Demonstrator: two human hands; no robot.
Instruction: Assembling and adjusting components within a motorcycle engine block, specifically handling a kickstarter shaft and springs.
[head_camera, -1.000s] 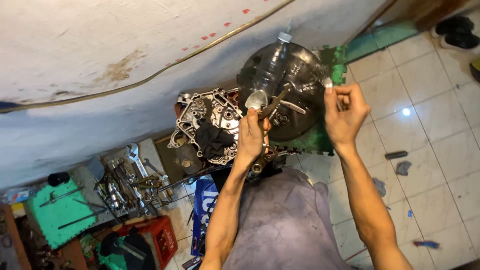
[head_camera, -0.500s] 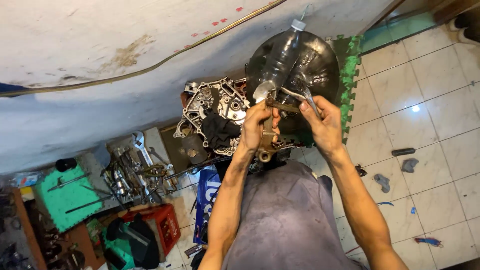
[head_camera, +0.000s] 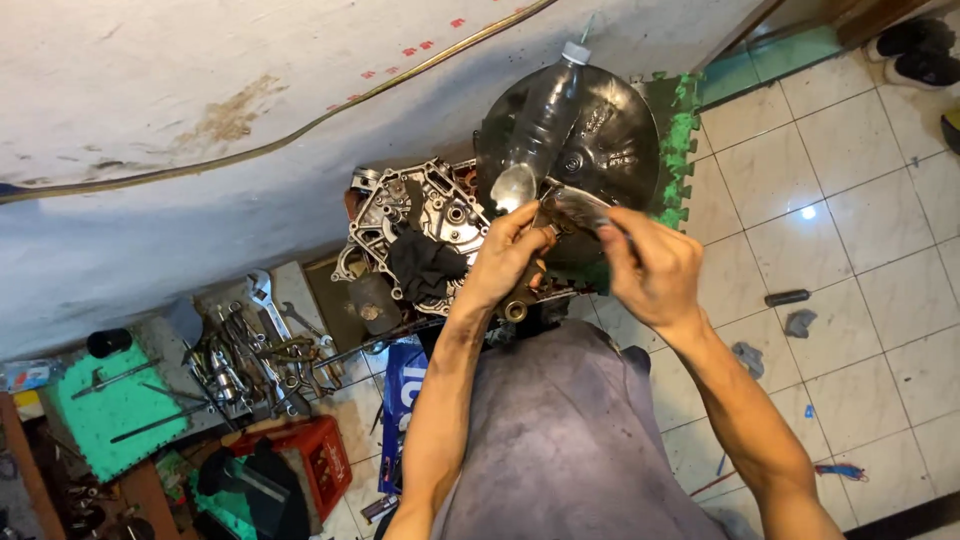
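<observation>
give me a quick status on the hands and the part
Left hand grips a small metal part. Right hand holds a blurred metal piece against it. Clear bottle lies in the dark pan just beyond. Nothing between the hands.

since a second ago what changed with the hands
The right hand, raised apart with something small and pale pinched, came down and left to meet the left hand at the metal part. The left hand kept its grip; the plastic bottle and engine casing stayed put.
</observation>
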